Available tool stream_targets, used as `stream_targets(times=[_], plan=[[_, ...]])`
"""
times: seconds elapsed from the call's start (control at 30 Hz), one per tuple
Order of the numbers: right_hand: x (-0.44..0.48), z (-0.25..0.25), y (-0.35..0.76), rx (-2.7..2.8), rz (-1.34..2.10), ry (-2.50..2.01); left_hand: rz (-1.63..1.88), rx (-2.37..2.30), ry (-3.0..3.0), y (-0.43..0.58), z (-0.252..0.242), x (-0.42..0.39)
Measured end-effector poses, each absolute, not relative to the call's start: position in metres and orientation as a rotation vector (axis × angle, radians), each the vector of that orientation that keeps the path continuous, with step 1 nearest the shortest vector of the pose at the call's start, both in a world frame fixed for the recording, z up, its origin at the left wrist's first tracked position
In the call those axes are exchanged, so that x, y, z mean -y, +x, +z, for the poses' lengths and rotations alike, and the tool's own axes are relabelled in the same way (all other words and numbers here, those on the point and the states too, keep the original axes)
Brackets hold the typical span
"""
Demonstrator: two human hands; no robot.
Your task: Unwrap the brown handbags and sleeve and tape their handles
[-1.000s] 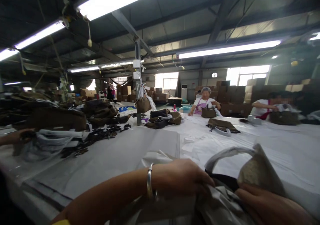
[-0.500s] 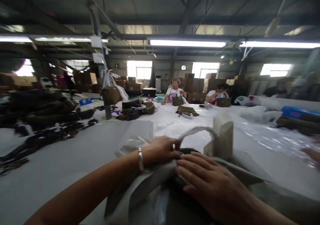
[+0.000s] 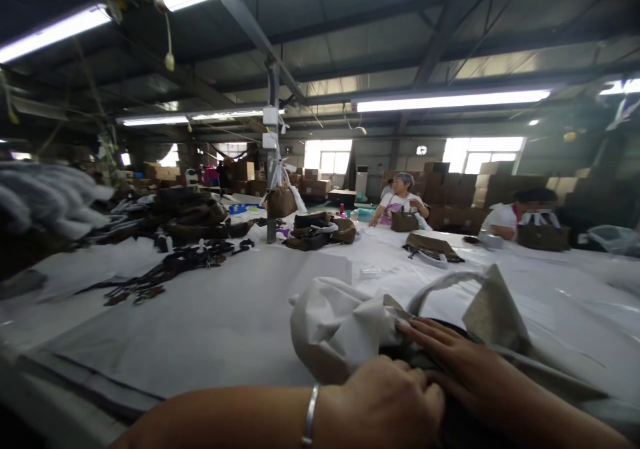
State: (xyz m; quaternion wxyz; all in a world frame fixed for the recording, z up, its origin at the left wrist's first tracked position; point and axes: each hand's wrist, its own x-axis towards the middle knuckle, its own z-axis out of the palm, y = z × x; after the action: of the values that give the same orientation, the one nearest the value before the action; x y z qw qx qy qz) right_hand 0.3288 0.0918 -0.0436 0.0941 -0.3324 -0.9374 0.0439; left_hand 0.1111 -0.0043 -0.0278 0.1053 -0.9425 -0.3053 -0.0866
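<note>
Over the handbag (image 3: pixel 463 419), the left hand (image 3: pixel 385 396) curls, grip hidden; the right hand (image 3: pixel 460 362) lies flat, apparently tucking pale sheeting (image 3: pixel 325 322); the next tuck needs steadiness.

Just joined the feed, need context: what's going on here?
Someone is handling a dark bag at a table. The left hand is curled, its grip hidden; the right hand lies flat across the bag. Crumpled white sheeting bulges beside them, and a wrapped handle arches behind. Across the table, a co-worker handles a brown bag.
</note>
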Motion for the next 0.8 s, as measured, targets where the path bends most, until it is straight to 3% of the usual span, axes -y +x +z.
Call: stream_targets(times=[0.17,0.27,0.37,0.5,0.7,0.8], plan=[[-0.1,-0.046,0.327,2.739,0.139,-0.959,-0.297,0.985,-2.674,0.131,-0.076,-0.034],[-0.103,-0.045,0.325,2.737,0.153,-0.929,-0.458,0.906,-2.623,0.133,-0.082,-0.051],[-0.104,-0.039,0.324,2.717,0.193,-0.91,-0.398,0.82,-2.738,0.126,-0.075,-0.055],[-0.09,-0.022,0.323,2.684,0.288,-0.852,-0.263,0.867,-2.764,0.109,-0.056,-0.029],[-0.037,-0.006,0.304,2.718,0.584,-0.756,-0.532,0.764,-2.843,0.086,-0.059,0.02],[-0.018,-0.003,0.292,2.756,0.496,-0.811,-0.734,0.86,-2.905,0.067,-0.062,0.032]])
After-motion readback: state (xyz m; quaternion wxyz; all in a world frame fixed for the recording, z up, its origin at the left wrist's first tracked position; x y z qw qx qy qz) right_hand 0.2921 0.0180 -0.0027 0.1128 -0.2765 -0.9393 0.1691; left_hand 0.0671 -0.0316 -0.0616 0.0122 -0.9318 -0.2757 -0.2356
